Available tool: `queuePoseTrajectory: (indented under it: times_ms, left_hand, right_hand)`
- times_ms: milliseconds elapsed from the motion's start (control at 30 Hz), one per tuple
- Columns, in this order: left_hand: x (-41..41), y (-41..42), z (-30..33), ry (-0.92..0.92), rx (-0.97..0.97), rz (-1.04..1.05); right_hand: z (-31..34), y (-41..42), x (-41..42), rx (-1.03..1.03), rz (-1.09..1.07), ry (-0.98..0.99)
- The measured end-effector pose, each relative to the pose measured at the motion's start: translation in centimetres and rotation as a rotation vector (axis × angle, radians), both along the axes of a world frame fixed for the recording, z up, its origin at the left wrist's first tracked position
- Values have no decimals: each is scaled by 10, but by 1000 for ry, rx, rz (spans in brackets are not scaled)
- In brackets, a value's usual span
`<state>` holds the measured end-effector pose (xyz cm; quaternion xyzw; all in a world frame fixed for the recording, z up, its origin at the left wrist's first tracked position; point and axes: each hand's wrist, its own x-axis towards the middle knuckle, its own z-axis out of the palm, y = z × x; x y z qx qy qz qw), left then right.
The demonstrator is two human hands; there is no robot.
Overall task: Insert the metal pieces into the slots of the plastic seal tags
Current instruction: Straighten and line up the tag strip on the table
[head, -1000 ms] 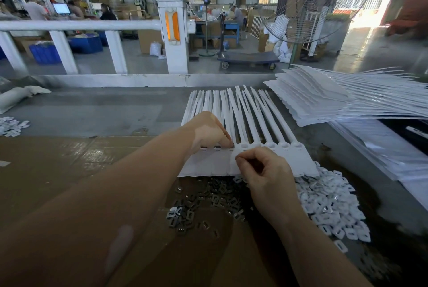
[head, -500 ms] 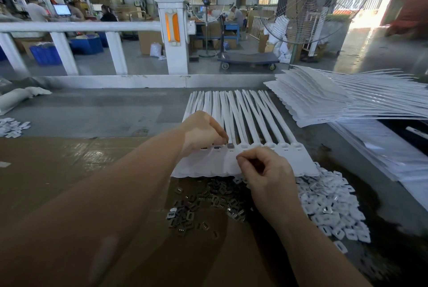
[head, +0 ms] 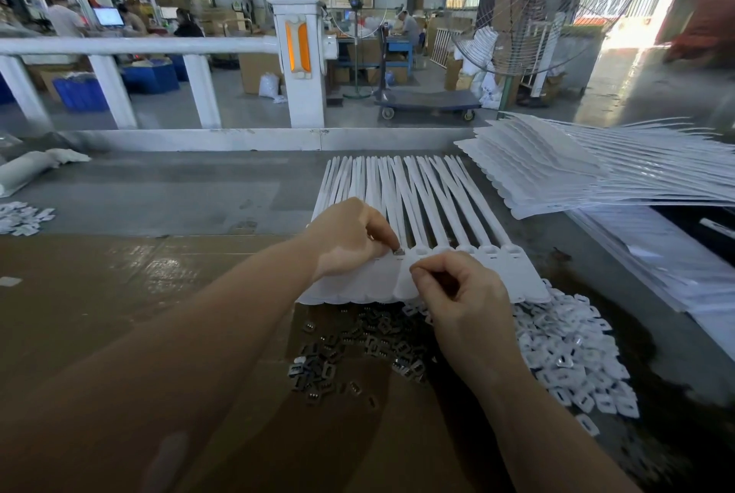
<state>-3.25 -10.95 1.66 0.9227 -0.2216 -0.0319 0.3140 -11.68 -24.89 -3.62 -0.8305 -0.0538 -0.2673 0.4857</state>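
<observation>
Metal piece (head: 398, 252) now sits at a slot in the seal-tag strip (head: 433, 222) on the table (head: 167, 198), one slot rightward of a second ago; roughly half the row looks filled. Left hand (head: 350, 242) pinches it, fingers curled down. Right hand (head: 463, 293) curled, pinching the strip's flap.

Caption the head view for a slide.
Left hand presses a metal piece into a seal tag strip; right hand steadies it.

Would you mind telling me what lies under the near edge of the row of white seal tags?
Dark metal pieces spread out from beneath the seal tags; white plastic caps lie right. How far either pile reaches underneath is hidden.
</observation>
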Motion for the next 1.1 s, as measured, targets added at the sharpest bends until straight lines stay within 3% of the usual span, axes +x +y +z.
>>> queuePoseTrajectory:
  times_ms: [267,500,667,800,900,1100]
  left_hand:
    - [1,-1,-4,-38,122,-60]
    - [-7,5,-5,-105,-97,70]
    - [-38,11,2,-102,-169,-125]
    - [-61,9,-6,-26,64,-361]
    - [-65,6,-18,-52,227,-407]
    - [-67,1,-25,-83,273,-417]
  right_hand:
    - [0,0,-1,2,3,-9]
    - [0,-2,0,70,-9,-3]
    - [2,-3,1,164,-17,22]
    - [4,-4,0,217,-19,37]
    - [5,-3,0,219,-25,33]
    - [5,-3,-1,216,-21,35]
